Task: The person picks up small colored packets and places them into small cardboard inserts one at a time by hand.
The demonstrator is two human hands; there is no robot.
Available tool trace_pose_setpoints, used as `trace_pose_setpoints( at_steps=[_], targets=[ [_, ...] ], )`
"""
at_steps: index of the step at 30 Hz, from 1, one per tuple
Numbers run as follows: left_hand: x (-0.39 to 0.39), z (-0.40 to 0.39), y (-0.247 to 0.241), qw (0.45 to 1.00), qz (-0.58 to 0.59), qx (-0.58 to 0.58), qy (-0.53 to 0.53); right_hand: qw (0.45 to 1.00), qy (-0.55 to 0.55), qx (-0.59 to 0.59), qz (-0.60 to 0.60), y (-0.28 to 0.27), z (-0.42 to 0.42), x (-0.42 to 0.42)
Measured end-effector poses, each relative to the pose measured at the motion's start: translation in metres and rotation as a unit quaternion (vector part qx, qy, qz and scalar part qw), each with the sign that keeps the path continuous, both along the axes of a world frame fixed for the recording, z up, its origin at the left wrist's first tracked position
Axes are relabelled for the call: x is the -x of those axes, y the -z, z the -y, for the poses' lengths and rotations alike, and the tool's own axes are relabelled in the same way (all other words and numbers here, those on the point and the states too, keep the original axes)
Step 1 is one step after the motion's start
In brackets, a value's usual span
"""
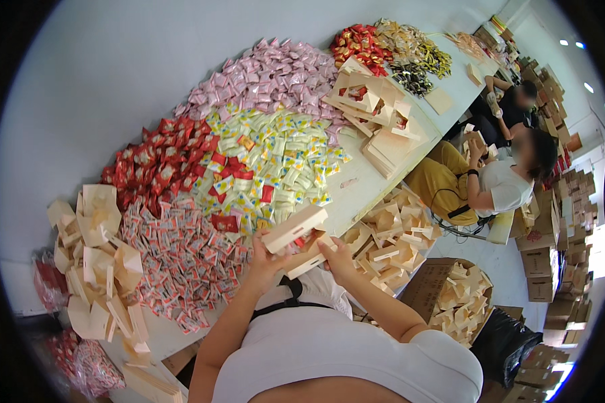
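Both my hands hold one cream paperboard box (306, 252) in front of my waist, over the table's near edge. My left hand (267, 259) grips its left side, while my right hand (337, 258) has hold of the right end. Between the box's raised flaps, some red wrapped pieces show inside. Just beyond the box lies a heap of green-and-yellow wrapped packets (282, 176), with a few red packets on top. Left of my left hand spreads a pile of small orange-and-white packets (181, 257).
Red packets (161, 156) and pink packets (267, 80) are heaped along the wall. Folded boxes (98, 272) crowd the left; partly filled boxes (368, 95) stand farther right. Cartons of boxes (398, 231) sit by my right arm. Two people (504, 171) work at right.
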State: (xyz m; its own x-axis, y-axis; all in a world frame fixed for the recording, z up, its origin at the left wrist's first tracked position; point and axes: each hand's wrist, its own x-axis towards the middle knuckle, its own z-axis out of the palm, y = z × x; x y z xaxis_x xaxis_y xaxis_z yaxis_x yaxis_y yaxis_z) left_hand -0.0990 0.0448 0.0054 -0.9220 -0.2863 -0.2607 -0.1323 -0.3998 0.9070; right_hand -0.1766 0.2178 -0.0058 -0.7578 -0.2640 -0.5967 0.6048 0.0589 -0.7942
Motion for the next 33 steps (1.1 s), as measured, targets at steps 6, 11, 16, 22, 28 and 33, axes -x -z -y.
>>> trace_pose_setpoints(
  at_steps=[6,11,16,22,28,33],
  targets=[
    [0.021,-0.002,0.001,0.989,0.06,-0.131,0.031,0.998,0.022,-0.005,-0.065,-0.005,-0.017,0.054],
    [-0.005,0.025,-0.005,0.972,0.172,-0.152,-0.048,0.992,0.11,-0.011,-0.062,0.025,-0.039,0.157],
    [-0.069,0.044,0.013,0.943,0.217,-0.165,-0.193,0.981,0.136,-0.088,-0.109,0.067,-0.049,0.286],
    [-0.152,0.043,0.021,0.907,0.226,-0.184,-0.304,0.936,0.183,-0.277,-0.112,0.097,-0.023,0.337],
    [-0.204,0.038,0.026,0.877,0.18,-0.228,-0.384,0.739,-0.05,-0.621,-0.257,0.136,-0.045,0.334],
    [-0.243,0.046,0.028,0.851,0.171,-0.244,-0.432,0.804,0.209,-0.423,-0.363,0.084,-0.001,0.246]
  ],
)
